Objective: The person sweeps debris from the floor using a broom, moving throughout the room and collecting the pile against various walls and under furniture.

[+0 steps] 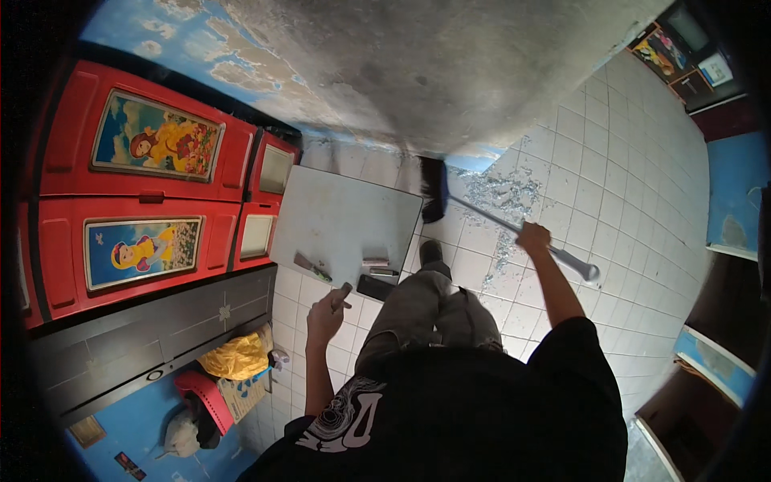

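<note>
My right hand point(533, 238) is closed around the grey handle of a broom point(498, 218). The broom's dark bristles point(434, 189) rest low by the wall, beside the right edge of a pale grey board or low table point(345, 217). Bluish-white flakes point(506, 193) lie scattered over the tiles right of the bristles. Near the board's front edge, my left hand point(324, 317) has its fingers curled around a short, dark grey piece point(345, 287) whose kind I cannot make out. On the board are a scraper-like tool point(312, 266) and a pinkish block point(375, 262).
A black flat object point(376, 287) lies at the board's front corner. Red cabinet doors point(144, 193) with pictures stand at left, above a grey panel point(169, 329). The peeling wall point(265, 72) runs ahead. White floor tiles point(618, 177) stretch right towards shelves point(683, 64).
</note>
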`<state>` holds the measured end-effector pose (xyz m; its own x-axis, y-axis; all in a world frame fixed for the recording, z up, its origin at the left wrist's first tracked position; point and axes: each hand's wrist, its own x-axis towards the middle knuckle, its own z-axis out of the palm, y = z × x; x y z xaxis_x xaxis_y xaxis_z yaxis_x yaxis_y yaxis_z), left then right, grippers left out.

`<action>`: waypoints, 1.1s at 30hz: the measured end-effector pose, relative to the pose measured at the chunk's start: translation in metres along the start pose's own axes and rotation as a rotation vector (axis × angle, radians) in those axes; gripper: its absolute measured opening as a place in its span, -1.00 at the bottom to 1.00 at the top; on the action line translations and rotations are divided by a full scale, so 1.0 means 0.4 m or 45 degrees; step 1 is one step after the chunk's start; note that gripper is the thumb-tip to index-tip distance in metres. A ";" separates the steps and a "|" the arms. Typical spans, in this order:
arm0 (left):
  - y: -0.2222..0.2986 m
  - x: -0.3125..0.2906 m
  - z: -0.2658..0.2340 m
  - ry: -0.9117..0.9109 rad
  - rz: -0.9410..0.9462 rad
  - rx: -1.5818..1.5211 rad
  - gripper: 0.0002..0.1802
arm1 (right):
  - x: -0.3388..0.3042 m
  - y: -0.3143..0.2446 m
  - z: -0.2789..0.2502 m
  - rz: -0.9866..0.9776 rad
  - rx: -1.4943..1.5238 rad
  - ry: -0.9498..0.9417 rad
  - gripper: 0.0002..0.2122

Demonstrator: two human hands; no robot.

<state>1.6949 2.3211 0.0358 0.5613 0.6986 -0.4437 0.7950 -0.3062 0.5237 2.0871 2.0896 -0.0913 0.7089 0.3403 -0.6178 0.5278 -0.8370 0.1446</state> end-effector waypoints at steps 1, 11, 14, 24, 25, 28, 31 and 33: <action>0.000 0.002 -0.014 0.007 -0.039 -0.001 -0.67 | -0.024 0.006 -0.036 0.028 -0.020 -0.105 -0.76; 0.167 0.090 0.003 -0.134 -0.154 0.070 -0.63 | -0.176 0.254 -0.070 -0.114 -0.230 0.185 -0.80; 0.131 0.093 0.060 -0.127 -0.204 0.191 -0.62 | -0.236 0.223 -0.188 -0.185 -0.208 0.175 -0.74; 0.185 0.053 0.069 0.121 -0.417 -0.178 -0.79 | -0.028 -0.140 -0.355 -0.851 -0.078 0.160 -0.53; 0.185 0.058 0.059 0.121 -0.479 -0.150 -0.79 | 0.024 -0.200 -0.367 -0.889 -0.056 0.146 -0.52; 0.105 0.054 0.073 0.203 -0.475 -0.227 -0.77 | 0.157 -0.425 -0.394 -0.972 0.035 0.140 -0.58; 0.023 0.030 0.066 0.258 -0.536 -0.270 -0.78 | 0.272 -0.659 -0.409 -1.153 -0.180 0.272 -0.64; 0.000 0.023 0.034 0.389 -0.560 -0.400 -0.78 | 0.346 -0.797 -0.407 -1.269 -0.230 0.393 -0.71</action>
<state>1.7032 2.3188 0.0219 0.0683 0.8840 -0.4625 0.8053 0.2249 0.5486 2.0931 2.4732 -0.0969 -0.0077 0.9536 -0.3011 0.9801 -0.0525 -0.1912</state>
